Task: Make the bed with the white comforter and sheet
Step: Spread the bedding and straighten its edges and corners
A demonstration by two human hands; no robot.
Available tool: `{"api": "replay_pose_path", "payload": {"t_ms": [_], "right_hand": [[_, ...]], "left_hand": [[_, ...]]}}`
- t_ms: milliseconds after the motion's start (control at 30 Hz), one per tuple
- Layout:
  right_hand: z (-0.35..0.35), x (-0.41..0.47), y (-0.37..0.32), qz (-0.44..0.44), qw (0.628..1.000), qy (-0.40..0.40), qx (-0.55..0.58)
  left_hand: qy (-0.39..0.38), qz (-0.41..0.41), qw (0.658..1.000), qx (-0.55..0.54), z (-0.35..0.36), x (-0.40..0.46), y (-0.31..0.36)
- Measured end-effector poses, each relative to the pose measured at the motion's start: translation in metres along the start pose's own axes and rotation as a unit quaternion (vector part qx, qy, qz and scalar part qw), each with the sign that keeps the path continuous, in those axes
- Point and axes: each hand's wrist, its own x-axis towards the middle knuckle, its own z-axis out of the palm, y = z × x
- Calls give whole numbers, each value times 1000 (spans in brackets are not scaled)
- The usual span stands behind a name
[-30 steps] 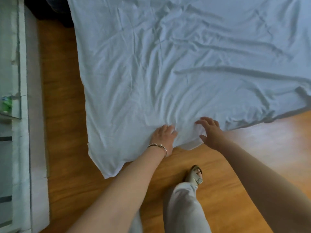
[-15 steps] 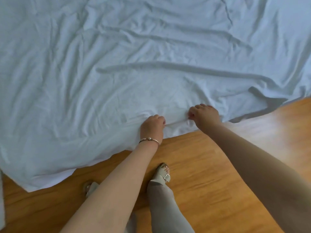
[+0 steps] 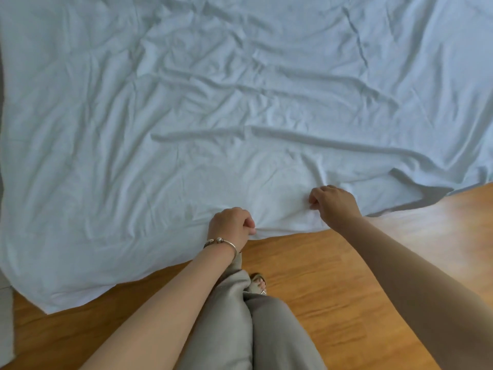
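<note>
Cloth fills nearly the whole view: the white sheet [image 3: 213,116] lies spread out flat and wrinkled, and its near edge runs along the wooden floor [image 3: 333,276]. From the head view we cannot tell whether it rests on a mattress or on the floor itself. At the left, the sheet's near corner [image 3: 50,307] droops toward us onto the boards. Moving right along that near edge, our left hand [image 3: 230,228], with a bracelet [image 3: 221,243] at the wrist, has its fingers curled around a pinch of the hem. Just beside it, further right, our right hand [image 3: 332,202] is closed on the sheet too, bunching a small fold under the knuckles. Past it the edge lifts into a raised loop near the right side of the view. Below the hands we see our trouser legs [image 3: 240,329] and a sandalled foot [image 3: 257,284] on the floor.

We judge the work to be at an early stage: the sheet is laid out but full of long creases, its edge hangs loose and untucked, and no comforter shows anywhere. Pulling the edge taut, smoothing and adding the comforter all appear to remain.
</note>
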Motion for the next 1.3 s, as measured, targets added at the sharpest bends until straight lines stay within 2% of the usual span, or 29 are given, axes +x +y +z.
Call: {"api": "replay_pose_path", "payload": {"t_ms": [67,200,467,533,633,767,900,1000,1100,1200,1300], "right_hand": [[-9,3,4,17,998,-48,43],[-25,-6,14,6,991,-29,133],[-19,-16,27,-92,989,-50,106],[-11,-24,26,-115,986,-89,80],[8,-39,18,-127,979,-154,43],[23,-39,11,-123,978,-168,22],[19,-28,29,-143,973,-180,17],[14,-31,67,-65,990,-79,99],[6,-34,123,-9,996,-8,89],[-7,-37,191,45,998,2,39],[-23,-42,271,120,992,2,-35]], "left_hand": [[-3,-28,999,-28,-4,-2,2],[14,-81,994,-67,-7,-11,9],[74,-109,990,-53,3,-26,17],[51,-108,993,-6,12,-34,15],[-27,-117,989,91,30,-46,11],[-88,-131,974,160,37,-35,10],[-154,-93,950,256,41,-9,25],[-110,-43,972,204,52,8,49],[-60,48,987,143,71,23,95],[-28,145,981,123,104,48,151],[-8,216,964,158,148,79,219]]}}
